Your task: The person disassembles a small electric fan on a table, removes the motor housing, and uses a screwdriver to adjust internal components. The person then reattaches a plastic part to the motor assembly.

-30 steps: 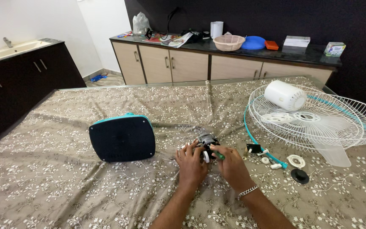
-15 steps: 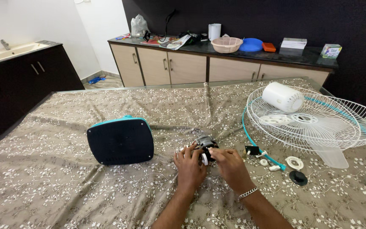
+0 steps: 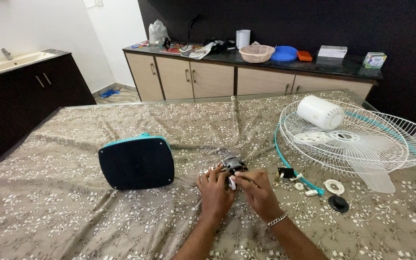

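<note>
1. Base (image 3: pixel 137 162) stands on the table (image 3: pixel 49 216), left of the hands, untouched.
2. Left hand (image 3: pixel 214 190): fingers (image 3: pixel 214 172) curled on the motor (image 3: pixel 232 166) at table centre, steadying it.
3. Right hand (image 3: pixel 257 189): fingers together, pinching a small white part at the motor's front; looks like mid-fitting, calls for fine alignment.
4. Grille (image 3: pixel 362 142), loose parts lie right.

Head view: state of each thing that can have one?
Fan motor: on the table, held by both hands.
Left hand: gripping the motor.
Right hand: fingers on the motor.
Fan guard: detached, lying flat.
Fan base: tipped on its side.
White cover: off, resting on the guard.
Black cap: loose on the cloth.
</note>
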